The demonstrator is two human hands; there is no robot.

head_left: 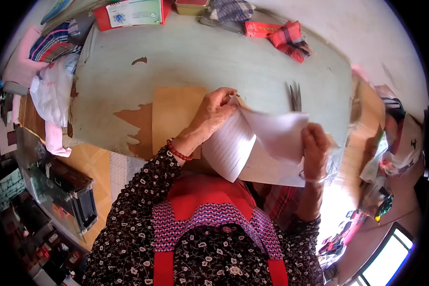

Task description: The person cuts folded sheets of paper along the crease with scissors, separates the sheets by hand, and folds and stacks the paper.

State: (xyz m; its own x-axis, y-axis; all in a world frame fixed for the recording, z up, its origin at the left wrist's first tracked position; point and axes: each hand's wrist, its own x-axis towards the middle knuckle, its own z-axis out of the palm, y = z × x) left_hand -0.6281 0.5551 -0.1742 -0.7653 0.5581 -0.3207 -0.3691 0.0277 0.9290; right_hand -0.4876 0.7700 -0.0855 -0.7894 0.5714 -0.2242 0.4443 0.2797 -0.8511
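My left hand, with a red bead bracelet at the wrist, pinches the top of a ruled sheet of paper. A second white sheet spreads to the right from the same top corner, bent and slightly blurred. My right hand is closed on the right edge of this sheet. Whether the two sheets are joined at the top is hard to make out. A flat brown paper piece lies on the table beside my left forearm. Scissors lie slightly apart above my right hand.
The pale table has worn brown patches. At its back stand a red box with a printed card, a tin, folded checked cloth and a red checked bundle. Plastic bags hang at the left edge.
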